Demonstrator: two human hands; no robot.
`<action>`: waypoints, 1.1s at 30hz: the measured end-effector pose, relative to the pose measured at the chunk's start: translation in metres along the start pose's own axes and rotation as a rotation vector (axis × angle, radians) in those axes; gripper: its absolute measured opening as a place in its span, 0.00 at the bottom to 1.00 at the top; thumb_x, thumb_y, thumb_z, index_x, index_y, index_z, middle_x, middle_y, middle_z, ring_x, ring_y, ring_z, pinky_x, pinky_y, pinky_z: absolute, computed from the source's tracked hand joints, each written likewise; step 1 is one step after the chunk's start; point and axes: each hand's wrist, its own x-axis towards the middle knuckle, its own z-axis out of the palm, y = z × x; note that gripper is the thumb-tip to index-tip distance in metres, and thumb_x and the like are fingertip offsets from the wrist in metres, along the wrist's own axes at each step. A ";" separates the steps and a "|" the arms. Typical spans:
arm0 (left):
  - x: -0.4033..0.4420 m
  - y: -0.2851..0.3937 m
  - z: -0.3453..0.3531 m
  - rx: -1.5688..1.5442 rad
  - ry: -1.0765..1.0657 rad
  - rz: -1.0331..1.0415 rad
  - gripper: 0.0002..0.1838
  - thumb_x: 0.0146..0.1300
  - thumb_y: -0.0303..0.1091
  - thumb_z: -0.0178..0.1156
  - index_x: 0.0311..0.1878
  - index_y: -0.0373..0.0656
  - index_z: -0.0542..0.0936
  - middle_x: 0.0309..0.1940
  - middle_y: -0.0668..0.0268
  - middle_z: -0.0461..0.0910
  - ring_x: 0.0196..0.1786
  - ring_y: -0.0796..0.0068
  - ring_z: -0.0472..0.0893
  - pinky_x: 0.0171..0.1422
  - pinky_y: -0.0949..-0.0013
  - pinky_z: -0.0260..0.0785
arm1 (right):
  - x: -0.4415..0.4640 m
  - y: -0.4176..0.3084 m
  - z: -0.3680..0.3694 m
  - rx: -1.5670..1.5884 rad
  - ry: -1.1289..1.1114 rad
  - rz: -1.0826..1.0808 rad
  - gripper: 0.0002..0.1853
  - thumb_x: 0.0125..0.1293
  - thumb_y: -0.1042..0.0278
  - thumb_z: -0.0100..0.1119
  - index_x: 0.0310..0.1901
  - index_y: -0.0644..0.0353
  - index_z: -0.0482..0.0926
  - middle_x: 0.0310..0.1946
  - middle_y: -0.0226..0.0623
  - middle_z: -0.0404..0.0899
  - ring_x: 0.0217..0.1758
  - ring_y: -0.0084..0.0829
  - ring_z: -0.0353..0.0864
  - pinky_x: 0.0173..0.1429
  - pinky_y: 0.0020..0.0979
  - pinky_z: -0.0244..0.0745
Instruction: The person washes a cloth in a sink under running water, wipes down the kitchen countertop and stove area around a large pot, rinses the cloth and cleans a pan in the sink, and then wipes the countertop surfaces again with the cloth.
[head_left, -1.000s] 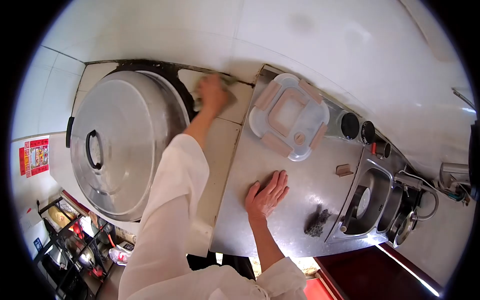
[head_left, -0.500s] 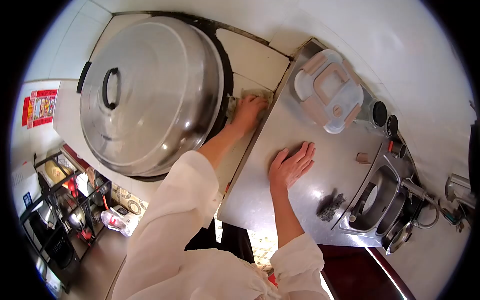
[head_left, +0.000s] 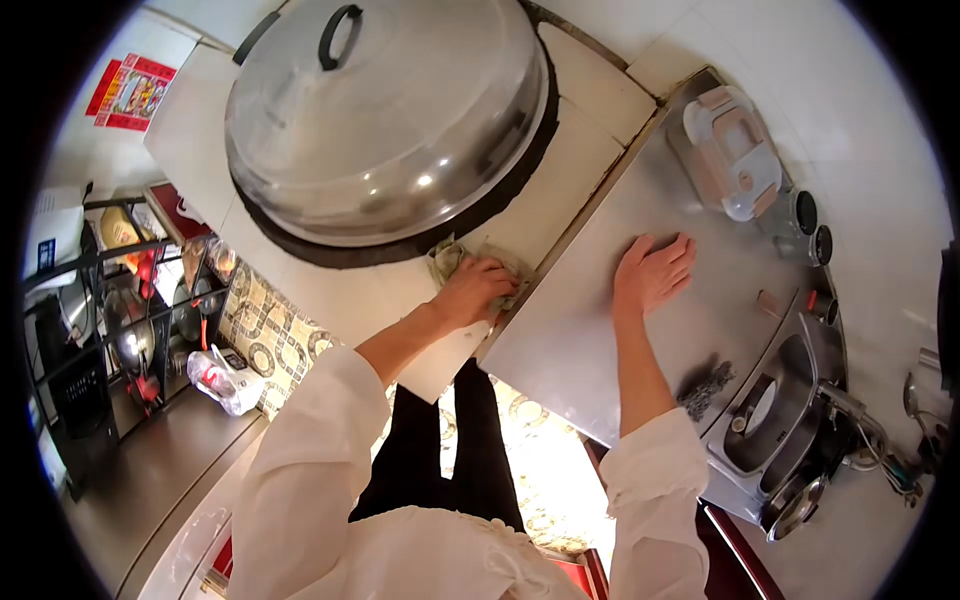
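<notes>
A greenish-grey cloth (head_left: 447,260) lies under my left hand (head_left: 475,292), whose fingers are bent over it on the pale tiled stove top (head_left: 560,200). This spot is near the tiles' front corner, just below the rim of a large domed metal lid (head_left: 390,120). On the steel counter (head_left: 560,330) to the right, my right hand (head_left: 655,272) rests palm down with its fingers spread, holding nothing. Beyond it stands a clear food container (head_left: 735,155) with a pink-edged lid.
Two dark-lidded jars (head_left: 803,212) stand near the wall. A dark scouring pad (head_left: 706,388) lies on the counter beside the sink (head_left: 775,405). At the left are a black rack (head_left: 100,260) holding cookware and a white plastic bag (head_left: 226,380) on a surface.
My left hand has come with the cloth from the back tiles beside the lid to the front corner. The view has shifted; my right hand stays flat on the counter.
</notes>
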 end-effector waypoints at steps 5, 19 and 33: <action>-0.042 0.009 0.001 0.079 -0.105 -0.012 0.27 0.39 0.16 0.56 0.45 0.52 0.82 0.52 0.75 0.77 0.59 0.65 0.70 0.56 0.59 0.60 | -0.001 0.012 -0.003 0.176 0.022 0.008 0.29 0.67 0.53 0.49 0.63 0.65 0.62 0.68 0.47 0.57 0.73 0.41 0.54 0.74 0.47 0.47; -0.135 -0.044 -0.056 0.012 0.441 -0.603 0.25 0.43 0.28 0.56 0.50 0.50 0.80 0.46 0.63 0.78 0.50 0.57 0.75 0.54 0.58 0.69 | -0.285 0.051 -0.068 1.302 -0.954 0.838 0.21 0.74 0.54 0.40 0.52 0.65 0.74 0.50 0.44 0.77 0.53 0.39 0.78 0.57 0.36 0.73; -0.137 0.079 0.062 -0.314 0.256 -0.396 0.27 0.43 0.30 0.62 0.53 0.47 0.77 0.48 0.59 0.72 0.53 0.56 0.73 0.53 0.58 0.70 | -0.290 0.023 0.025 1.641 -0.845 1.237 0.22 0.70 0.52 0.38 0.54 0.57 0.74 0.53 0.37 0.76 0.55 0.38 0.75 0.57 0.39 0.74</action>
